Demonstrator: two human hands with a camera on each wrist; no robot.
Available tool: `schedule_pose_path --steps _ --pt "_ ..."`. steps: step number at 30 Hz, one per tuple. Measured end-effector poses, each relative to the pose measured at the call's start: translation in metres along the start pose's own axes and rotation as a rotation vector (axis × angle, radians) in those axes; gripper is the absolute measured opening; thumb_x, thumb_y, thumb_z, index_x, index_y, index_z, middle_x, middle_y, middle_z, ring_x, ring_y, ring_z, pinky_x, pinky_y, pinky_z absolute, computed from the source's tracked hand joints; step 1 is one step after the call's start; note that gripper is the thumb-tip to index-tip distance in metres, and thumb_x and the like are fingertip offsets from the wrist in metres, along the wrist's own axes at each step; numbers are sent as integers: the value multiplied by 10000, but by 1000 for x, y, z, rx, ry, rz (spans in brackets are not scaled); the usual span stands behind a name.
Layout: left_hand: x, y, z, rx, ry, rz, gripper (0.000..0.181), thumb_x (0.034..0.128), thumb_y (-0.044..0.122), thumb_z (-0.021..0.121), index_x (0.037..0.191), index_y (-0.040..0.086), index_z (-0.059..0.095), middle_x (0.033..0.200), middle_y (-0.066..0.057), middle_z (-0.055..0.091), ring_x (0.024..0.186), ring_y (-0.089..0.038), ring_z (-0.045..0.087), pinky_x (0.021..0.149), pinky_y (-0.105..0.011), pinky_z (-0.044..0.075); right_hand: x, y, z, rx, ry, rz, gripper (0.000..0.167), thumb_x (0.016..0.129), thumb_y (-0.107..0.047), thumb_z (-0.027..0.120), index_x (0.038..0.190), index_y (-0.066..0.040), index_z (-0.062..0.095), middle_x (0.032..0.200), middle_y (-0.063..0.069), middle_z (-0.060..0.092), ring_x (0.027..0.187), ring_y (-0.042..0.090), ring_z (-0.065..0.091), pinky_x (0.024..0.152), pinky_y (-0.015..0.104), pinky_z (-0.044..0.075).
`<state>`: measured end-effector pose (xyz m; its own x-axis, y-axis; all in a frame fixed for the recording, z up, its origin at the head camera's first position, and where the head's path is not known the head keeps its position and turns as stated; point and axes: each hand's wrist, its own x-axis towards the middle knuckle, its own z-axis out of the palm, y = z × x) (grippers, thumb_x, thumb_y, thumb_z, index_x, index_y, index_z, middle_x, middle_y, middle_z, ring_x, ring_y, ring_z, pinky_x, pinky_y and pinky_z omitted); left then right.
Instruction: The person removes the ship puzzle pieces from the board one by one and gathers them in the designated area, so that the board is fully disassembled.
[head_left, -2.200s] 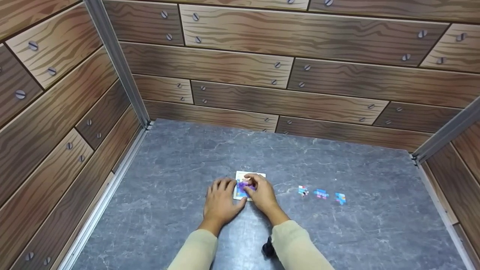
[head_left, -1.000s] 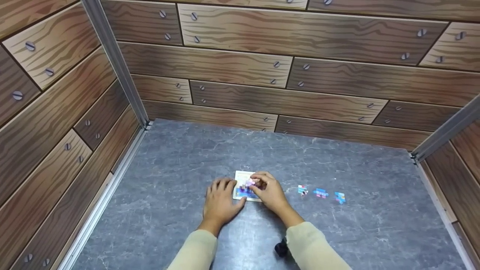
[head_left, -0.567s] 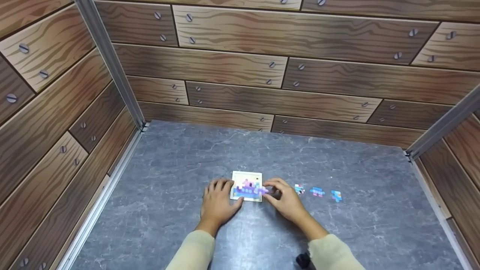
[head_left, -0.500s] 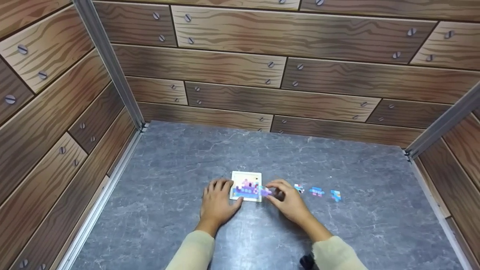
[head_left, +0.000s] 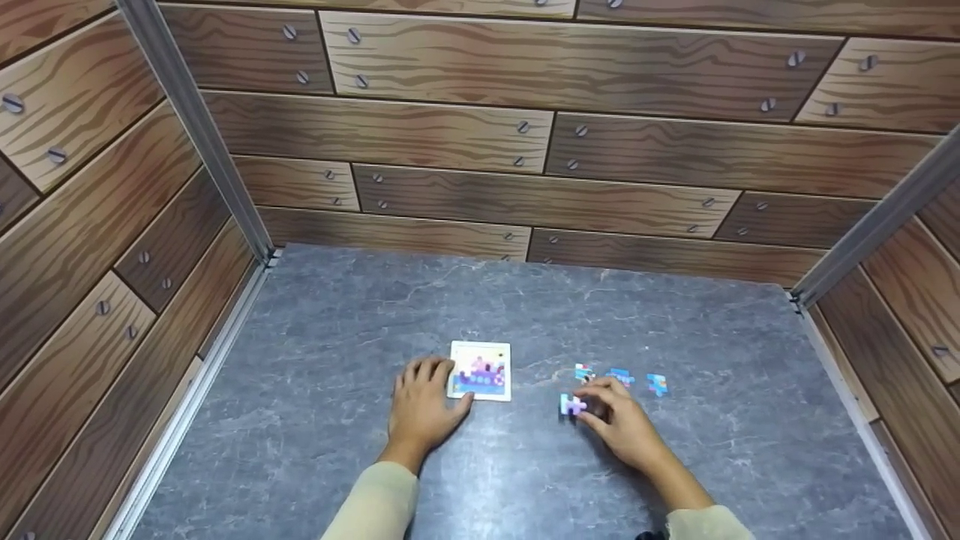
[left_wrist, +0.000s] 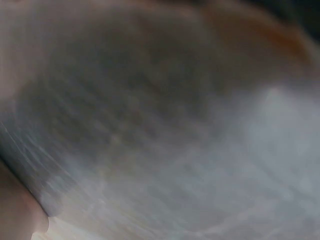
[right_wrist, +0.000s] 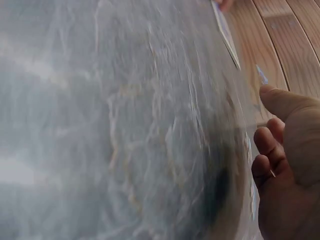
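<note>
My left hand [head_left: 424, 409] lies flat on the table, its fingers and thumb at the left and lower edges of a small square puzzle board [head_left: 480, 396]. The board has a cream border and a purple, pink and blue picture. To the right of the board, my right hand [head_left: 622, 424] pinches a purple and light blue jigsaw piece [head_left: 571, 405] between thumb and fingers, seemingly a little above the table. In the right wrist view a sliver of the jigsaw piece [right_wrist: 261, 74] shows past the thumb. The left wrist view is mostly blurred tabletop.
Three loose jigsaw pieces lie in a row just beyond my right hand: a white, blue and red piece [head_left: 583, 371], a blue and pink piece [head_left: 619, 375] partly close behind the fingers, and a blue and orange piece [head_left: 657, 384]. Wood-patterned walls [head_left: 450, 127] enclose the grey marbled table [head_left: 360, 300].
My right hand has carried the pinched jigsaw piece from over the puzzle board to the right, near the loose pieces. My left hand stays at the board, and the head view has shifted slightly.
</note>
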<state>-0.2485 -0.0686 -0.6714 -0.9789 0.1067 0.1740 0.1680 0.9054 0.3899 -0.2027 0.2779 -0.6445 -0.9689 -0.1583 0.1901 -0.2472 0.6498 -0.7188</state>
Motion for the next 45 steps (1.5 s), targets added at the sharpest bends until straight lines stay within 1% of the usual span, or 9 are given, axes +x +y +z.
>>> schedule_pose_path --steps 4,11,19,22,27,32,36,41,45 --pt "0 -2 -1 0 -4 -6 677 966 692 642 1483 255 624 1516 -11 595 1481 -331 485 1214 -623 393 -6 7 -2 -47 -35 24 343 914 -46 841 1237 -151 791 1228 2 651 842 24 552 739 205 502" --pt "-1 -2 0 1 6 5 678 967 690 640 1475 241 630 1515 -18 597 1455 -330 496 1182 -608 414 -9 14 -5 -69 23 64 327 926 -22 828 1232 -133 801 1212 5 671 811 11 523 730 211 471" --pt "-1 -2 1 4 6 5 671 968 687 642 1477 249 625 1516 -14 597 1467 -329 493 1198 -628 406 -11 18 -4 -80 -14 144 365 944 -56 824 1294 -149 770 1296 35 640 836 36 500 747 220 455" --pt "-1 -1 1 5 2 4 669 971 687 637 1478 251 624 1518 -15 597 1469 -333 493 1201 -637 403 -11 16 -4 -79 -18 145 392 947 -83 830 1322 -167 757 1310 38 633 834 41 497 751 225 455" --pt "0 -2 1 8 7 8 670 970 691 633 1477 254 624 1513 -14 599 1467 -333 493 1204 -629 402 -10 14 -3 -94 -27 154 325 975 -135 812 1288 -214 779 1278 24 621 857 52 512 783 234 467" --pt "-1 -3 2 10 13 13 664 970 688 636 1472 253 626 1506 -11 597 1462 -327 492 1202 -614 404 -8 15 -3 -107 -24 169 291 979 -134 806 1259 -210 789 1279 34 626 838 59 511 767 228 458" --pt "-1 -2 1 -3 11 13 661 967 679 643 1467 247 630 1507 -12 598 1461 -328 493 1200 -619 404 -8 16 -4 -91 -17 172 289 973 -115 808 1247 -203 791 1293 35 636 800 49 491 737 222 438" --pt "-1 -2 0 -24 11 13 661 961 667 656 1460 234 639 1508 -15 605 1455 -335 503 1183 -623 410 -7 16 -4 -65 -4 155 289 953 -65 815 1219 -180 797 1291 52 644 780 36 482 724 219 435" --pt "0 -2 1 -8 7 13 670 962 677 646 1469 239 635 1511 -19 602 1458 -337 502 1185 -617 410 -7 17 -5 -58 -3 147 289 942 -70 829 1204 -188 802 1253 46 639 797 32 485 740 216 436"
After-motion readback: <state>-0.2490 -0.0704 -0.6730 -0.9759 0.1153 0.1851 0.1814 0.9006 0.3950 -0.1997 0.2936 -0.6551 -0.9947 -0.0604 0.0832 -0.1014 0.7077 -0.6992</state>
